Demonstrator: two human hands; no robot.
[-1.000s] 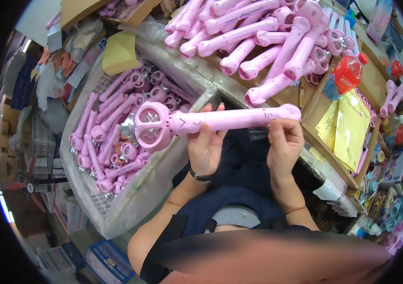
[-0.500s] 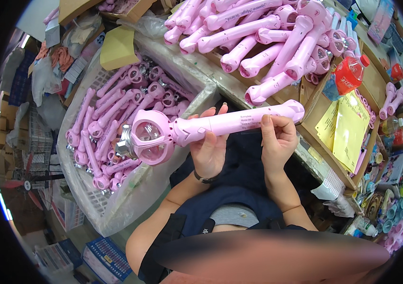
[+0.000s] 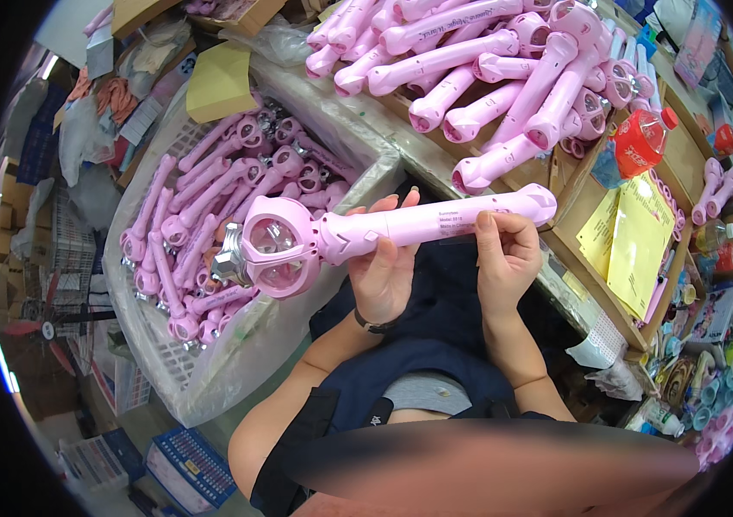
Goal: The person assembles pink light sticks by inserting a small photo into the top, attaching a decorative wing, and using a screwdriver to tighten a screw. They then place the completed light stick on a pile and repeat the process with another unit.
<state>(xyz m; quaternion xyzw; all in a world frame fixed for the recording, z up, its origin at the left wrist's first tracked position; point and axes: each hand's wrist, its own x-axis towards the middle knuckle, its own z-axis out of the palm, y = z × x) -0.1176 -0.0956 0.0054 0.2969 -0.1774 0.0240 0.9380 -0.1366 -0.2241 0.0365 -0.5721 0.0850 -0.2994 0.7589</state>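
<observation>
A pink toy wand [image 3: 409,227] lies almost level across both of my hands, its handle tip raised slightly to the right. The wand's left end has a clear round window in a pink frame and a silver knob. My left hand [image 3: 381,280] holds the handle from below near its middle, with the thumb in front and fingertips showing behind. My right hand [image 3: 508,258] pinches near the tip end, its thumb pressed beside a small clear label [image 3: 451,222] with dark print. A faint transparent edge hangs below the handle by that thumb.
Left of me stands a plastic-lined white basket [image 3: 211,383] full of similar wands. More pink wands [image 3: 444,65] are piled on the bench ahead. A red-labelled bottle [image 3: 638,153] and yellow sheets [image 3: 638,258] sit at the right. A yellow card [image 3: 218,84] rests on the basket's far edge.
The whole view has shifted slightly. Both hands keep the same hold on the wand, which has barely moved.
</observation>
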